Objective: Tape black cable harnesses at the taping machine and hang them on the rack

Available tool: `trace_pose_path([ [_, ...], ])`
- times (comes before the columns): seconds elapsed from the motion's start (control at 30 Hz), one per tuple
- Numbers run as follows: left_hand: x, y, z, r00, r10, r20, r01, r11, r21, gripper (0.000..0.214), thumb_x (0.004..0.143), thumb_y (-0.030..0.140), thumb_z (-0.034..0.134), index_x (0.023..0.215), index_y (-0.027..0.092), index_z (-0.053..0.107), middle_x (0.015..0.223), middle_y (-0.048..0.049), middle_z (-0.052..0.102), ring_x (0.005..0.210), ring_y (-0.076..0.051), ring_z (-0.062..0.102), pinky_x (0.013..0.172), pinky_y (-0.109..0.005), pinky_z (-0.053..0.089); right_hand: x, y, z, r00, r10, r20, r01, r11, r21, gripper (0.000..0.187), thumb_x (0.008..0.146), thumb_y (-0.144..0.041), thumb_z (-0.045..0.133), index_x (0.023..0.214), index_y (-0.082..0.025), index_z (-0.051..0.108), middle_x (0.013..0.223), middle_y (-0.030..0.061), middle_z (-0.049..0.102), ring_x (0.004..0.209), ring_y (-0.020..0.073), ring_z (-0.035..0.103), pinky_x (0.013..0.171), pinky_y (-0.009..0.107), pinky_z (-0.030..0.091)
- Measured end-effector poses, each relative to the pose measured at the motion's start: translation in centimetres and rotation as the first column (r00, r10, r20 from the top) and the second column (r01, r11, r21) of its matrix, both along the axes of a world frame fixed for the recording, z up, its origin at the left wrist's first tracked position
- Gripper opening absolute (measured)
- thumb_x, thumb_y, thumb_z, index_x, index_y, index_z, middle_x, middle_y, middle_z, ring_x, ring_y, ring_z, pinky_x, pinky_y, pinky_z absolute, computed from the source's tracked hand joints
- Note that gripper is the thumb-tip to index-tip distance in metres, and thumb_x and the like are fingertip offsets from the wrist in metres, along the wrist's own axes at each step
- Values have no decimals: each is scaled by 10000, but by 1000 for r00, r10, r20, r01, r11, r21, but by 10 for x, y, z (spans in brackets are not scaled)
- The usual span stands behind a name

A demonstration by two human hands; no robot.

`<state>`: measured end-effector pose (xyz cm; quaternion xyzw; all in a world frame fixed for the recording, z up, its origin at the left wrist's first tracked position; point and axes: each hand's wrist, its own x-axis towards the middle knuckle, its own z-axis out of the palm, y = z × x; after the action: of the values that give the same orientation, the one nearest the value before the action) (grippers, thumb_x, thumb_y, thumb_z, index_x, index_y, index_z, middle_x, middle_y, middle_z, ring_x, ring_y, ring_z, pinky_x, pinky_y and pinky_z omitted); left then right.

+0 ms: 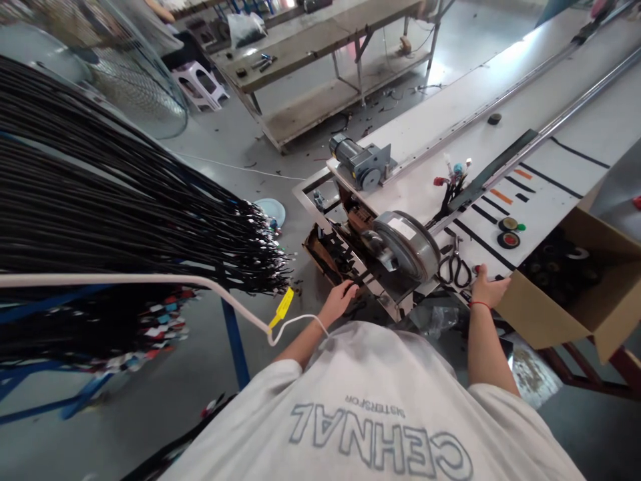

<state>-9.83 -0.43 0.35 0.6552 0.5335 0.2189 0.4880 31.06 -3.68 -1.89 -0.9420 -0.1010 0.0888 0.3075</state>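
Note:
My left hand (340, 298) rests on the dark lower frame of the machine (405, 247) at the end of the white conveyor bench (441, 113); its fingers curl over the edge, and I cannot make out anything in them. My right hand (487, 288) lies at the bench's near edge beside black-handled scissors (455, 268) and the wall of a cardboard box (545, 317). Its fingers are bent on the surface, and something small and red shows at the thumb. A red cord circles that wrist.
A big bundle of black cables (125, 207) with coloured connectors hangs on a blue rack at left. Tape rolls (509, 232) and a wired harness (453, 177) lie on the bench. A wooden workbench (320, 47), a stool (200, 83) and a fan (135, 80) stand behind.

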Motion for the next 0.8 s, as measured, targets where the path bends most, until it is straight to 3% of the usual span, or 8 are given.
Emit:
trace_pose_path([
  [0.13, 9, 9, -7, 993, 64, 97, -54, 993, -106, 602, 911, 651, 344, 702, 152, 607, 623, -34, 620, 642, -156, 576, 674, -270, 470, -1, 0, -1, 1000, 2, 2, -2, 1000, -30, 914, 816, -597, 583, 1459, -17, 289, 1343, 323, 454, 1250, 435, 470, 1023, 588, 373],
  [0.27, 22, 19, -16, 977, 67, 201, -16, 969, -245, 679, 845, 741, 400, 782, 117, 660, 683, -71, 686, 664, -176, 633, 708, -295, 511, -1, 1, -1, 1000, -5, 3, 5, 999, -32, 906, 812, -587, 593, 1456, -24, 294, 1337, 321, 459, 1264, 424, 462, 1039, 578, 364],
  [0.37, 34, 29, -20, 939, 113, 324, 4, 941, -339, 665, 854, 700, 465, 1018, 84, 652, 817, -114, 732, 711, -189, 679, 770, -331, 542, 0, 0, -2, 1000, -8, 4, 8, 1000, -19, 914, 800, -589, 599, 1457, -27, 304, 1361, 315, 450, 1268, 424, 457, 1045, 566, 360],
  [0.47, 45, 43, -17, 898, 219, 381, -51, 913, -404, 699, 896, 608, 504, 1403, 133, 422, 1107, -168, 701, 692, -164, 691, 761, -362, 567, 1, 0, -4, 1000, -12, 6, 12, 1000, -10, 922, 787, -591, 602, 1455, -25, 314, 1371, 313, 447, 1261, 434, 459, 1037, 568, 362],
  [0.57, 54, 56, -5, 860, 225, 457, -95, 952, -291, 879, 870, 577, 579, 1546, 314, 82, 1488, -189, 413, 867, -170, 694, 736, -338, 581, 3, 0, -7, 1000, -16, 8, 16, 1000, 4, 919, 772, -594, 608, 1448, -37, 329, 1369, 309, 450, 1259, 434, 459, 1036, 567, 359],
  [0.63, 61, 63, 5, 845, 145, 515, -92, 988, -126, 996, 839, 574, 626, 1539, 370, -53, 1577, -162, 248, 1023, -188, 653, 782, -334, 580, 3, 0, -7, 1000, -16, 13, 16, 1000, 13, 919, 768, -594, 607, 1444, -36, 333, 1369, 311, 449, 1265, 433, 453, 1040, 566, 355],
  [0.7, 69, 67, 14, 848, 76, 524, -88, 996, -2, 1028, 847, 567, 619, 1534, 355, -116, 1573, -151, 249, 1077, -200, 626, 840, -356, 570, 1, 0, -7, 1000, -23, 13, 22, 1000, 12, 925, 766, -595, 606, 1444, -28, 330, 1367, 316, 447, 1266, 440, 448, 1040, 574, 352],
  [0.8, 79, 71, 23, 891, 75, 447, -113, 992, 59, 986, 888, 543, 571, 1548, 282, -113, 1476, -156, 401, 1074, -227, 630, 893, -380, 548, -1, 1, -4, 999, -35, 7, 35, 999, -7, 928, 765, -595, 610, 1446, -30, 330, 1346, 319, 461, 1248, 455, 460, 1027, 597, 356],
])
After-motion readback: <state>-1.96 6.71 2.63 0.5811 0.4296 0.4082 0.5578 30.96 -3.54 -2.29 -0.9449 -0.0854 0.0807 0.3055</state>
